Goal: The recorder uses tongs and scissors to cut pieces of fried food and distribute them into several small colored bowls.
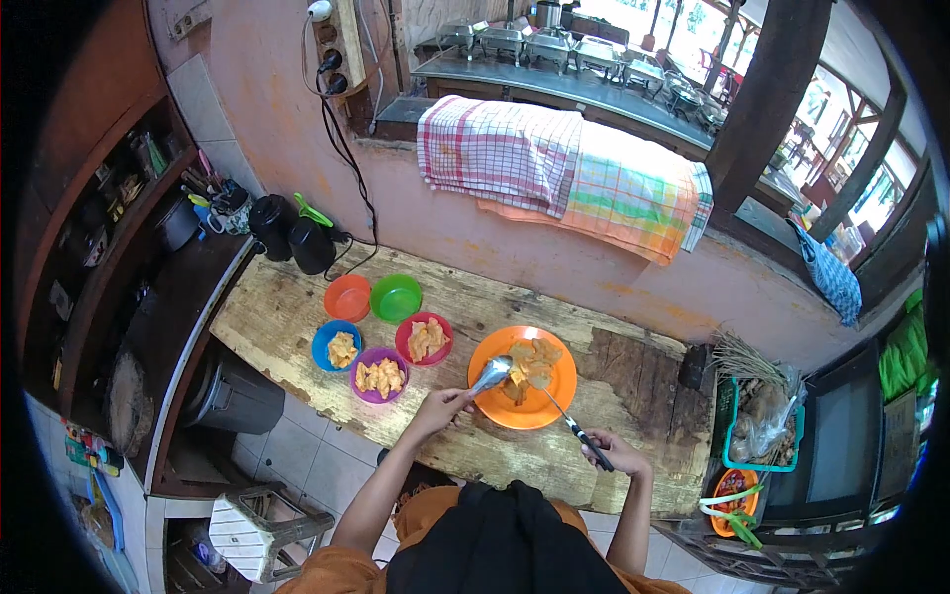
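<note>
My left hand (444, 413) holds a large metal spoon (493, 371), its bowl over the orange plate (558, 407). In my right hand (617, 451) is a black-handled utensil (579, 431) with a thin metal shaft; its tip touches the food, and whether it is a knife or a fork I cannot tell. Pale yellow-brown pieces of food (540, 355), perhaps meat, lie on the plate. Left of it, a red bowl (447, 355), a purple bowl (401, 395) and a blue bowl (316, 350) contain similar chunks. Behind these, an orange bowl (347, 297) and a green bowl (396, 298) show bare bottoms.
The worn wooden table (445, 468) runs along a pink wall with dish towels (549, 163) on its ledge. Black canisters (312, 245) stand at the back left. A teal basket (772, 464) and an orange dish (731, 482) flank the right end. A white stool (245, 531) sits lower left.
</note>
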The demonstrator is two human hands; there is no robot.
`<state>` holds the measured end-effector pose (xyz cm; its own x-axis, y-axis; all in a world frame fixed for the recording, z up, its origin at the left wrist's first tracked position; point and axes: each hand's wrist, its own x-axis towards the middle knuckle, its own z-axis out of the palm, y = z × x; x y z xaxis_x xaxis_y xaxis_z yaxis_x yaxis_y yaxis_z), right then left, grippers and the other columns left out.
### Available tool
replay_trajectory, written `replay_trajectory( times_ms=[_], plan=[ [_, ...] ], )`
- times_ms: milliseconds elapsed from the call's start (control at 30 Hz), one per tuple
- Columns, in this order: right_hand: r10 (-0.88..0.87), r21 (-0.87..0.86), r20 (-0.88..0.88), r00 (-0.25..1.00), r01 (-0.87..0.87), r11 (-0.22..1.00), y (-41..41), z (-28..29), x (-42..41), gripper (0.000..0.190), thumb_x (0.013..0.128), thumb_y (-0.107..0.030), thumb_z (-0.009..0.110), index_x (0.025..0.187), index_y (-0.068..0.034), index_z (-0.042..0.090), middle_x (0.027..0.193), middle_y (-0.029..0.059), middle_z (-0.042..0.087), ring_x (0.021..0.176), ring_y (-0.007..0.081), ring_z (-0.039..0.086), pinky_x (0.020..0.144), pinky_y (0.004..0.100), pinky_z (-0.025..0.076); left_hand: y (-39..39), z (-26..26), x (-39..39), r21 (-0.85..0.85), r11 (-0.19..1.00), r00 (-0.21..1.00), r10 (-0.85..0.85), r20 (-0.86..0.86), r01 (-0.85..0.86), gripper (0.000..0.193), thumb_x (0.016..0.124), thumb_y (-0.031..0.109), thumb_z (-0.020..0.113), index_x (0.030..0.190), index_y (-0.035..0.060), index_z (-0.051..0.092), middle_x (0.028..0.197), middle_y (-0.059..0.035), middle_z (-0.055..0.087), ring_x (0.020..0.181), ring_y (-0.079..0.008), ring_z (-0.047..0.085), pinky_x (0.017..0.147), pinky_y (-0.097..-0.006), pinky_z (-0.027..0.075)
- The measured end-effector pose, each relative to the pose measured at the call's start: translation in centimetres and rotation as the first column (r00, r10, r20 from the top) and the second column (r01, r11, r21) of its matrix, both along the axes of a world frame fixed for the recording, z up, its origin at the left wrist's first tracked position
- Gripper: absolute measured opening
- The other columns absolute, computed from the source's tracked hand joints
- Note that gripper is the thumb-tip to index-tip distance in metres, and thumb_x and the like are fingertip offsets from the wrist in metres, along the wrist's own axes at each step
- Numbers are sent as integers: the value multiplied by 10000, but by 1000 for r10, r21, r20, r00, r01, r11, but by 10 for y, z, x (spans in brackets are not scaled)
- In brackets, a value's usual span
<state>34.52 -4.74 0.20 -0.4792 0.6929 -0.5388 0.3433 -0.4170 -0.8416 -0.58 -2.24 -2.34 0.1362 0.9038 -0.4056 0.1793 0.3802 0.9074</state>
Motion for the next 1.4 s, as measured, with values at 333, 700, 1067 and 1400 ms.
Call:
replay_trajectory(
  times_ms=[333, 700, 1067, 1400],
  plan=[
    [-28, -97, -220, 975, 6, 995, 4, -7, -29, 413, 851, -329, 547, 1122, -41, 430, 727, -34, 470, 611, 44, 452, 522, 190, 390, -5, 17, -7, -63, 998, 1000, 19, 10, -18, 386, 848, 373, 533, 1031, 42, 608, 755, -21, 611, 544, -53, 497, 491, -197, 415],
    [115, -95, -272, 955, -146, 985, 23, 4, -75, 327, 868, -321, 518, 1055, -65, 437, 743, -32, 455, 629, 43, 467, 521, 183, 402, -22, 26, -44, -39, 999, 1000, 14, 16, -13, 367, 842, 369, 545, 1050, 72, 604, 764, -16, 613, 511, -54, 489, 471, -189, 402],
    [148, -120, -307, 940, -193, 974, 46, 11, -162, 320, 873, -361, 494, 1011, -80, 431, 757, -28, 456, 638, 44, 469, 524, 183, 402, -18, 34, -117, -70, 996, 998, 56, 31, -53, 350, 841, 347, 557, 1007, 44, 609, 759, 6, 610, 538, -44, 492, 478, -181, 391],
    [-10, -153, -359, 933, -48, 987, 57, 9, -273, 331, 864, -375, 503, 1030, -97, 437, 753, -33, 478, 624, 52, 477, 523, 191, 403, 1, 36, -208, -14, 995, 993, 99, 57, -99, 315, 855, 323, 544, 995, 52, 621, 738, 15, 606, 555, -29, 498, 492, -187, 412]
  ],
)
